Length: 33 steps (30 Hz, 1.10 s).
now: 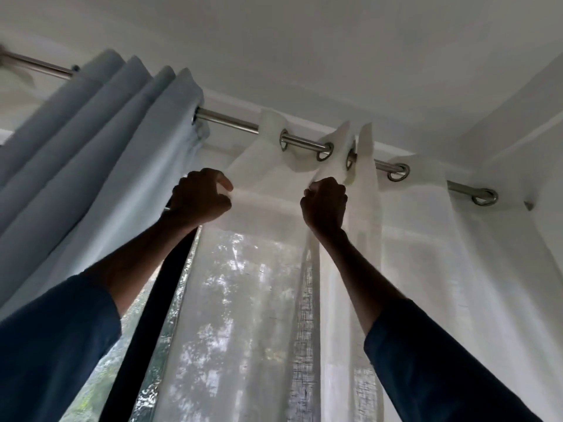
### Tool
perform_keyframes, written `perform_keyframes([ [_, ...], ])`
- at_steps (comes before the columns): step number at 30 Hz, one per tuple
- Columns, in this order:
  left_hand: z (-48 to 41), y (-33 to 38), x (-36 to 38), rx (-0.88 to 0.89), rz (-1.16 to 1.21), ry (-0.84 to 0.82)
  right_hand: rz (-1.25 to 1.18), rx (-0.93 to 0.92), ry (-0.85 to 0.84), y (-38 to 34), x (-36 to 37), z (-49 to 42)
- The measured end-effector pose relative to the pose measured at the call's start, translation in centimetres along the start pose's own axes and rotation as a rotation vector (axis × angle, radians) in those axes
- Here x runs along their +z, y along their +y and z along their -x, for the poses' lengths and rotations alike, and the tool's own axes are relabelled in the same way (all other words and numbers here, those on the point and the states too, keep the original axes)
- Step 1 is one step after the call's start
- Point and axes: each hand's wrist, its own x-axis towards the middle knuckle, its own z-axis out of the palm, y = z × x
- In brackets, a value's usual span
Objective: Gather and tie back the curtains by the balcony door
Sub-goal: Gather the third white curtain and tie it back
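My blue sleeves, left sleeve (pixel 51 345) and right sleeve (pixel 441 367), are nearest, both arms reaching up toward the curtain rod (pixel 228 120). Left hand (pixel 199 197): fingers curled, thumb forward, pinching the left edge of the sheer white curtain (pixel 426 269) just below the rod. Right hand (pixel 324 202): closed in a fist round a fold of the same sheer, right under two grommets (pixel 324 151) that sit close together on the rod. The fabric is pulled into a straight horizontal fold between my two hands. The sheer hangs from the rod's right half, by metal grommets, over the glass; blurred trees show through it. The blue curtain (pixel 91 141) is bunched in deep pleats on the rod's left part, just beside my left hand, not held. A dark door frame (pixel 146 315) runs up behind my left forearm, between the two curtains. White ceiling (pixel 304 41) above.
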Motion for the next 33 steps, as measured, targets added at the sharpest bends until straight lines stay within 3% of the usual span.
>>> perform_keyframes([
  [6,-1.1,0.8,0.1,0.124,0.167,-0.049,-0.079,-0.21,-0.133,-7.0,2.8,1.5],
  [12,-1.0,3.1,1.0,0.189,0.178,-0.149,-0.235,-0.172,-0.067,-4.2,2.6,2.4],
  [15,-0.5,4.4,2.1,0.134,0.182,-0.167,-0.329,-0.058,-0.022,-3.0,2.6,3.7],
  [20,-0.8,6.2,3.7,-0.058,0.251,-0.193,-0.394,-0.075,-0.022,-2.4,1.5,5.7],
  [27,-1.1,7.8,4.8,-0.151,0.101,-0.218,-0.423,-0.199,-0.306,-1.0,-0.6,6.2],
  [30,-1.4,7.1,4.7,-0.126,0.082,-0.231,-0.299,-0.26,-0.072,1.9,-2.2,5.3],
  [33,-1.5,6.2,4.6,-0.037,0.05,-0.243,0.06,-0.203,0.195,5.3,-4.1,4.0],
])
